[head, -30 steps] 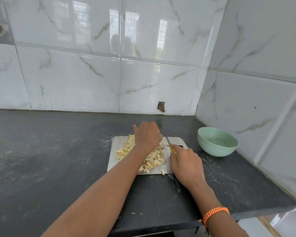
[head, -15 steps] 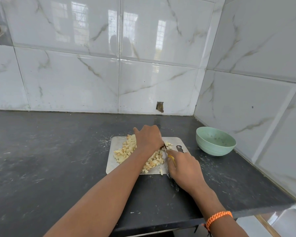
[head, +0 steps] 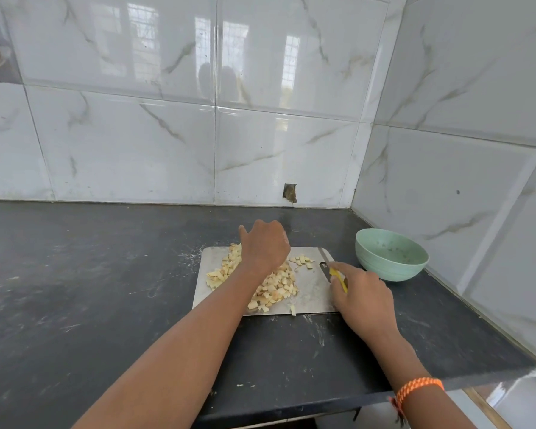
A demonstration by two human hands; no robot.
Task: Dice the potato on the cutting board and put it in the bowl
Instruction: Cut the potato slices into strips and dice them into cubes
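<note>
My right hand (head: pixel 361 300) is gripping the knife (head: pixel 333 269), blade pointing away, beside the bowl (head: pixel 391 258). My left hand (head: pixel 265 247), fingers curled, is resting on the diced potato (head: pixel 273 287) on the cutting board (head: pixel 311 292), leftward of the blade.

No readable text or labels.

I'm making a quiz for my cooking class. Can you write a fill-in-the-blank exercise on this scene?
1. The right hand holds a knife with a ____ handle.
2. The diced potato lies on the ____.
3. The bowl is ____ in colour.
4. The left hand rests on the ____.

Missing words: yellow; cutting board; green; potato
</note>
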